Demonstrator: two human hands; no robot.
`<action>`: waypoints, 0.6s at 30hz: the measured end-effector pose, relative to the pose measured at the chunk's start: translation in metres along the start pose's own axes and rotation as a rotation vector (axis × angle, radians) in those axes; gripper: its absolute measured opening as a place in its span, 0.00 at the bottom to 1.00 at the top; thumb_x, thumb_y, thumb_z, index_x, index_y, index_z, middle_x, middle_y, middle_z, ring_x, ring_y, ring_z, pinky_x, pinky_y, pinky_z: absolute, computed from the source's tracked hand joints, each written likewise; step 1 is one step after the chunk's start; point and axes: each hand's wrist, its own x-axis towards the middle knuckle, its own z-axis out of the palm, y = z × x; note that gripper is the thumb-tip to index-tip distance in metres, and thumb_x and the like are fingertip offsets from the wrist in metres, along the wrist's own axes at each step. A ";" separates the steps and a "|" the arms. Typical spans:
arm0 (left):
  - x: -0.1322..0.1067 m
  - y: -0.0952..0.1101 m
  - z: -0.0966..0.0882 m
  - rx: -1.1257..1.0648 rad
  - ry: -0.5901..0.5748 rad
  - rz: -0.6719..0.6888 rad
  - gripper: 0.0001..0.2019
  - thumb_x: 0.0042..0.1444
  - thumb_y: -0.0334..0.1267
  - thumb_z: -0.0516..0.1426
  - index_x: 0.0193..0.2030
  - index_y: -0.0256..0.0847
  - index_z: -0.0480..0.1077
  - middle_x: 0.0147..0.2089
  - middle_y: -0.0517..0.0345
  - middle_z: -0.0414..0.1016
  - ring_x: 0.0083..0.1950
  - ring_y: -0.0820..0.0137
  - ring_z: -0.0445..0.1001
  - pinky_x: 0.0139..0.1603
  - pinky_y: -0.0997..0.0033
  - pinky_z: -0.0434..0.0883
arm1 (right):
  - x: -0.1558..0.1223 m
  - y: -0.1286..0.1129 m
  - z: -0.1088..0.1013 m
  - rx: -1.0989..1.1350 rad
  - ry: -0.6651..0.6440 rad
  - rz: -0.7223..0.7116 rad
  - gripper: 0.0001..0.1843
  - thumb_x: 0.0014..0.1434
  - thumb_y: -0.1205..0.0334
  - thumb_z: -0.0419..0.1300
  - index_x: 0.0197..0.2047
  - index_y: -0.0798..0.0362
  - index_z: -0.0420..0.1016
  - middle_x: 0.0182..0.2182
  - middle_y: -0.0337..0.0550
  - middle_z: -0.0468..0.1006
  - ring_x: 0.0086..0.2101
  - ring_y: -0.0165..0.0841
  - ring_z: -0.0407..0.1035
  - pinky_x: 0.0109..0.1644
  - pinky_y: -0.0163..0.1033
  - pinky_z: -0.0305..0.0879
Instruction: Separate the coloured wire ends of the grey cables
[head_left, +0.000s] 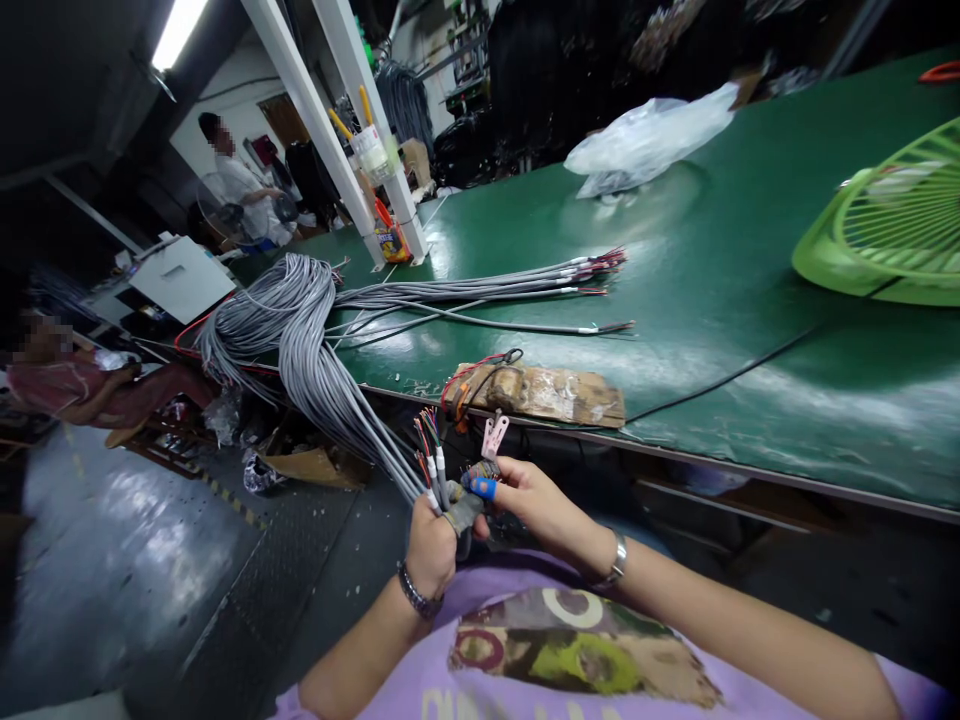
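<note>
Before the near edge of the green bench (712,385), the left hand (433,548) gripped grey cables (349,400) while the right hand (531,497) seemingly pinched fine wires (482,470), likely separating strands, which next called for steady fingertips.

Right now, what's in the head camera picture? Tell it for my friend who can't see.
A person's left hand holds gray cables with colorful wire ends, the right hand close beside it. A big cable heap lies on a green table, with a wooden block at the near edge and a green fan further right.
</note>
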 end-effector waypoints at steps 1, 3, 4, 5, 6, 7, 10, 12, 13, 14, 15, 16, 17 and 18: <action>0.000 0.000 0.000 0.003 0.001 -0.002 0.17 0.51 0.46 0.59 0.18 0.36 0.70 0.15 0.58 0.69 0.20 0.73 0.65 0.25 0.74 0.61 | 0.000 0.001 0.000 0.005 0.011 0.001 0.20 0.54 0.44 0.58 0.30 0.55 0.68 0.15 0.38 0.73 0.20 0.28 0.65 0.26 0.34 0.52; -0.001 -0.001 -0.001 0.006 0.001 -0.003 0.18 0.51 0.46 0.59 0.17 0.36 0.69 0.16 0.57 0.69 0.20 0.73 0.66 0.25 0.74 0.61 | 0.001 0.004 0.001 0.014 0.022 -0.002 0.20 0.53 0.44 0.58 0.30 0.55 0.67 0.15 0.37 0.73 0.19 0.28 0.64 0.26 0.34 0.51; -0.001 -0.002 -0.001 0.003 0.000 -0.003 0.18 0.51 0.46 0.59 0.17 0.36 0.69 0.16 0.57 0.69 0.20 0.73 0.66 0.25 0.74 0.61 | 0.000 0.005 0.001 0.019 0.030 -0.006 0.20 0.53 0.44 0.58 0.30 0.55 0.67 0.15 0.37 0.73 0.19 0.28 0.64 0.26 0.34 0.51; -0.001 -0.002 -0.001 0.000 0.000 0.000 0.18 0.52 0.45 0.59 0.17 0.36 0.69 0.16 0.57 0.69 0.20 0.73 0.66 0.25 0.74 0.62 | 0.000 0.006 0.002 0.023 0.041 -0.010 0.20 0.54 0.44 0.58 0.30 0.55 0.67 0.15 0.37 0.73 0.19 0.28 0.64 0.26 0.35 0.51; -0.001 -0.002 -0.001 -0.004 0.002 0.004 0.18 0.52 0.45 0.59 0.17 0.36 0.69 0.16 0.57 0.69 0.20 0.73 0.66 0.25 0.74 0.62 | -0.001 0.007 0.002 0.026 0.054 -0.014 0.19 0.54 0.45 0.58 0.30 0.54 0.66 0.14 0.37 0.73 0.19 0.28 0.64 0.26 0.35 0.51; -0.001 -0.002 -0.001 -0.006 0.006 0.007 0.17 0.52 0.45 0.59 0.18 0.36 0.69 0.16 0.58 0.69 0.20 0.73 0.66 0.25 0.74 0.62 | -0.001 0.009 0.002 0.030 0.066 -0.017 0.19 0.54 0.45 0.58 0.30 0.54 0.66 0.14 0.37 0.73 0.19 0.28 0.64 0.26 0.35 0.52; -0.002 -0.003 0.000 -0.001 0.021 0.012 0.17 0.52 0.44 0.58 0.18 0.36 0.69 0.16 0.57 0.70 0.20 0.74 0.66 0.26 0.73 0.62 | -0.003 0.012 0.004 0.040 0.095 -0.012 0.18 0.54 0.46 0.58 0.29 0.54 0.66 0.15 0.37 0.73 0.19 0.28 0.64 0.26 0.35 0.52; -0.002 -0.004 0.000 -0.002 0.024 0.017 0.17 0.52 0.44 0.58 0.18 0.36 0.69 0.16 0.58 0.70 0.21 0.73 0.66 0.26 0.73 0.62 | -0.003 0.013 0.004 0.048 0.108 -0.004 0.18 0.54 0.45 0.57 0.29 0.53 0.65 0.15 0.37 0.73 0.19 0.28 0.63 0.26 0.35 0.52; -0.002 -0.004 0.000 -0.008 0.027 0.021 0.17 0.52 0.44 0.58 0.18 0.36 0.69 0.16 0.58 0.70 0.21 0.74 0.66 0.27 0.74 0.62 | -0.003 0.014 0.005 0.050 0.116 -0.001 0.18 0.54 0.45 0.58 0.29 0.53 0.65 0.15 0.36 0.73 0.19 0.28 0.62 0.26 0.35 0.51; -0.002 -0.005 0.000 -0.014 0.033 0.025 0.16 0.52 0.43 0.58 0.18 0.36 0.69 0.16 0.58 0.69 0.21 0.74 0.65 0.26 0.74 0.62 | -0.002 0.014 0.005 0.048 0.126 0.002 0.19 0.54 0.45 0.58 0.29 0.53 0.65 0.15 0.36 0.72 0.20 0.28 0.62 0.26 0.35 0.52; -0.001 -0.006 0.000 -0.022 0.040 0.027 0.16 0.52 0.42 0.59 0.18 0.36 0.69 0.16 0.59 0.69 0.20 0.74 0.65 0.26 0.74 0.62 | -0.002 0.014 0.005 0.045 0.139 0.006 0.19 0.53 0.45 0.59 0.29 0.53 0.66 0.15 0.36 0.72 0.20 0.28 0.61 0.26 0.35 0.52; -0.001 -0.006 0.000 -0.032 0.048 0.029 0.15 0.51 0.42 0.59 0.18 0.36 0.68 0.15 0.60 0.68 0.20 0.75 0.64 0.26 0.74 0.61 | -0.002 0.014 0.005 0.038 0.153 0.008 0.19 0.52 0.44 0.60 0.29 0.54 0.66 0.16 0.36 0.72 0.20 0.28 0.61 0.26 0.35 0.52; 0.000 -0.006 -0.001 -0.048 0.055 0.030 0.15 0.51 0.41 0.59 0.17 0.36 0.68 0.15 0.60 0.67 0.20 0.75 0.64 0.26 0.75 0.61 | -0.002 0.014 0.005 0.032 0.169 0.011 0.19 0.50 0.44 0.61 0.28 0.54 0.67 0.17 0.36 0.71 0.21 0.27 0.60 0.26 0.34 0.52; 0.000 -0.005 -0.001 -0.070 0.062 0.029 0.15 0.50 0.40 0.60 0.17 0.37 0.67 0.14 0.61 0.66 0.19 0.75 0.63 0.25 0.75 0.60 | -0.002 0.014 0.004 0.029 0.185 0.015 0.20 0.49 0.45 0.62 0.28 0.54 0.68 0.18 0.35 0.70 0.21 0.27 0.59 0.26 0.34 0.52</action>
